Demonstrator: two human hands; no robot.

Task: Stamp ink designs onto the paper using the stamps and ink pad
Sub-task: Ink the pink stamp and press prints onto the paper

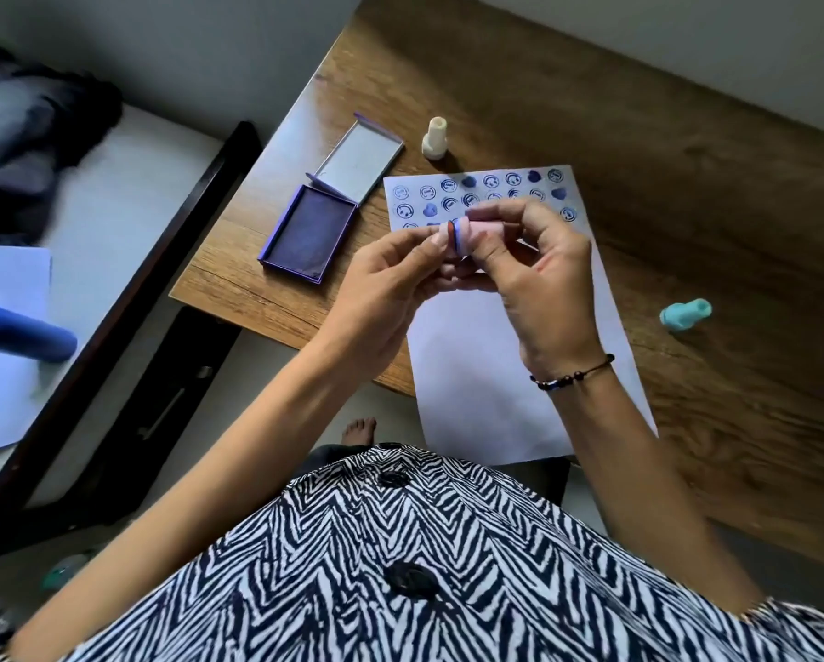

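I have both hands, left [391,265] and right [539,274], pinched on the pink stamp [467,234], held above the paper [505,355] with its inked face turned sideways. A finger brushing that face could smear ink. Beyond lie printed rows, the open ink pad [309,231], the white stamp [434,138] on the desk [687,183]

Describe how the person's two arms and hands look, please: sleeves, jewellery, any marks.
Both forearms are bare, with no sleeves in view. The right wrist wears a thin dark cord bracelet with small dark beads. The left hand shows no ring or bracelet.
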